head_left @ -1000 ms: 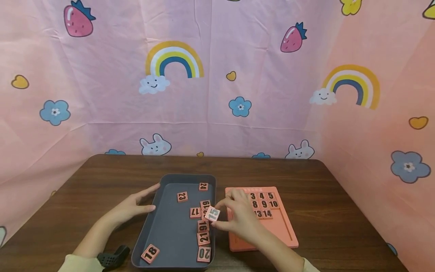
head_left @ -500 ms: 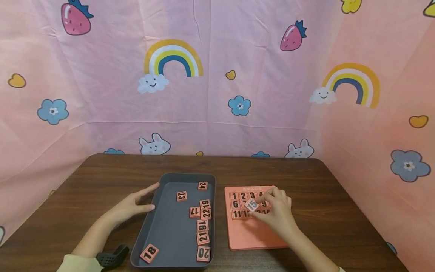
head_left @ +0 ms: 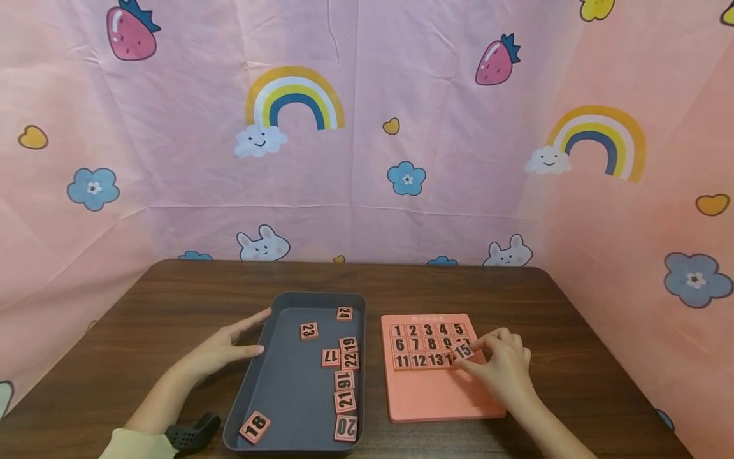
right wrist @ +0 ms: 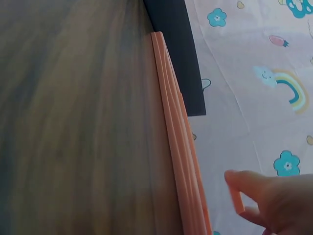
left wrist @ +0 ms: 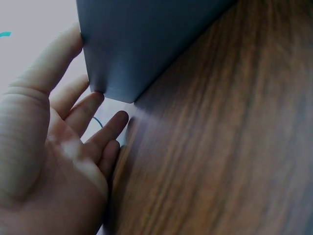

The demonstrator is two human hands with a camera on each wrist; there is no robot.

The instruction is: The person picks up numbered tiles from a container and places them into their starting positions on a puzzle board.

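Observation:
My right hand (head_left: pixel 506 364) pinches a number tile marked 15 (head_left: pixel 462 350) between thumb and index finger. That tile is tilted over the right end of the third row on the pink number board (head_left: pixel 438 400), partly covering 10 and 14. In the right wrist view, the pinched tile (right wrist: pixel 236 199) shows edge-on above the board (right wrist: pixel 178 142). Tiles 1 to 14 sit in ordered rows on the board. My left hand (head_left: pixel 220 350) touches the left side of the grey tray (head_left: pixel 287 389) with extended fingers; the left wrist view shows its fingertips at the tray wall (left wrist: pixel 132 46).
Inside the tray lie several loose tiles, most along its right side, with 18 (head_left: pixel 255 426) near the front left corner and 23 (head_left: pixel 308 331) toward the back. A black strap-like object (head_left: pixel 194 435) is by the left wrist. Patterned cloth (head_left: pixel 367 159) hangs behind the wooden table (head_left: pixel 573 376).
My right hand has carried the 15 tile rightward from above the tray's right edge, across the board, to the third row's right end. My left hand stays at the tray.

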